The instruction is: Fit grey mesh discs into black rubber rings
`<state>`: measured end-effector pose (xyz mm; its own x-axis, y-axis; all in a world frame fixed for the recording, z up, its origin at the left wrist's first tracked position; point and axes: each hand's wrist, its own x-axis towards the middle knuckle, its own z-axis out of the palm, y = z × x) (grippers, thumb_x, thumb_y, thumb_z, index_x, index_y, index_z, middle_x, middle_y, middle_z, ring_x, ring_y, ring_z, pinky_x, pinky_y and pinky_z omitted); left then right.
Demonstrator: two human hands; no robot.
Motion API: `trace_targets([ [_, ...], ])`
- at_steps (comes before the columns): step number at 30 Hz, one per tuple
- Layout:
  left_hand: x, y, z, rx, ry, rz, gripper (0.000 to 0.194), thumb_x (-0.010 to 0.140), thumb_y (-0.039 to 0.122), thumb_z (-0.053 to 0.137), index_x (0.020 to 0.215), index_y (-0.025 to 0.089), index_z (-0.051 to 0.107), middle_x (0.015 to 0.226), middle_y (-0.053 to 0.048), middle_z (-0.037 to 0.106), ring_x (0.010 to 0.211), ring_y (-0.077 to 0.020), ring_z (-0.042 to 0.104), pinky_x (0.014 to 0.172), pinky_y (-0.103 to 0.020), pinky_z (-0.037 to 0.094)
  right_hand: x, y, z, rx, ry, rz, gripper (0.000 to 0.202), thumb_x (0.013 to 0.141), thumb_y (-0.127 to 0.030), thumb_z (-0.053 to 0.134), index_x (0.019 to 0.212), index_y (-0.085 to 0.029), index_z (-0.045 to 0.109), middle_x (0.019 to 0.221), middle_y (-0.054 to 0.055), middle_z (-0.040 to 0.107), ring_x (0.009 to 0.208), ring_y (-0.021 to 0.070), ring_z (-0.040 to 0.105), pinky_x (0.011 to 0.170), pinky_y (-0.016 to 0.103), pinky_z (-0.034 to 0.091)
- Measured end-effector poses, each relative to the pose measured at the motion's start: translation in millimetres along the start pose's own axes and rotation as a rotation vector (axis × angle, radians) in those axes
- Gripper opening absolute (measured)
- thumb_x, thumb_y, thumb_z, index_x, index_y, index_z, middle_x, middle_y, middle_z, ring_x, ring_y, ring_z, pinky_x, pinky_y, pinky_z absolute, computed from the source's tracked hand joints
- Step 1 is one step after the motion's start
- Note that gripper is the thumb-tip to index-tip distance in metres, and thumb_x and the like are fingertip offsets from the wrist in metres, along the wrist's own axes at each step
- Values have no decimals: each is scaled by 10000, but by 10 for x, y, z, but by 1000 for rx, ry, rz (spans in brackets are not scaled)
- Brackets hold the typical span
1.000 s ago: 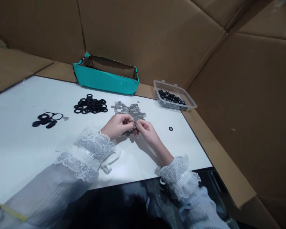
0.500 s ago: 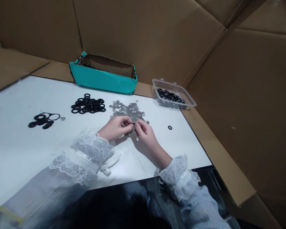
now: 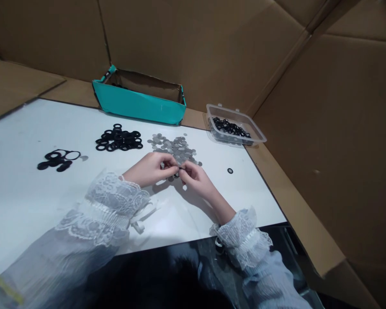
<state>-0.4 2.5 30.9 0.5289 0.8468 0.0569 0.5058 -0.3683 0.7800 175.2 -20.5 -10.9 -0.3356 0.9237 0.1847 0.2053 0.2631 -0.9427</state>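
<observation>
My left hand and my right hand meet at the fingertips over the near edge of a pile of thin grey discs. Pinched between both hands is a small black ring, mostly covered by the fingers. Whether a disc sits inside it, I cannot tell. Left of the discs lies a heap of black rings. To the right of my right hand, one black ring with a grey centre rests flat on the white table.
Farther left is a small group of black pieces with thin loops and a grey disc. A teal box stands at the back. A clear plastic container holding many black rings sits back right. Cardboard walls enclose the table.
My hands stay together over the discs, with the left wrist and sleeve shifted slightly left. The fingers have turned a little around the black ring. The view has shifted slightly.
</observation>
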Motion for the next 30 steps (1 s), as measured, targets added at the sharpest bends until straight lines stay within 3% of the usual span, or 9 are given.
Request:
trace_targets([
  [11, -13, -10, -49, -15, -168, 4, 239, 749, 356, 530, 726, 163, 668, 592, 15, 573, 541, -106, 449, 505, -219, 319, -25, -13, -41, 107, -118, 18, 342, 862, -519, 540, 749, -201, 489, 620, -20, 523, 569, 122, 533, 555, 261, 426],
  [19, -30, 53, -29, -130, -16, 23, 170, 692, 330, 572, 641, 169, 583, 554, 32, 520, 533, -95, 437, 502, -211, 325, -113, -98, -37, 97, -25, -46, 388, 864, -572, 521, 776, -195, 530, 627, -3, 546, 591, 127, 529, 560, 262, 412],
  [25, -44, 25, 53, -205, 41, 8, 192, 731, 349, 545, 670, 168, 561, 582, 17, 534, 554, -106, 470, 525, -224, 364, -119, -98, 38, 112, 55, -41, 390, 862, -572, 519, 744, -201, 495, 604, -18, 523, 565, 117, 512, 554, 261, 408],
  [30, -30, 2, 23, -177, -66, -51, 183, 718, 346, 549, 672, 169, 554, 610, 16, 533, 576, -110, 470, 535, -224, 364, -102, -59, 73, 156, 89, 1, 348, 834, -535, 564, 764, -198, 510, 624, -20, 535, 572, 114, 533, 570, 261, 433],
])
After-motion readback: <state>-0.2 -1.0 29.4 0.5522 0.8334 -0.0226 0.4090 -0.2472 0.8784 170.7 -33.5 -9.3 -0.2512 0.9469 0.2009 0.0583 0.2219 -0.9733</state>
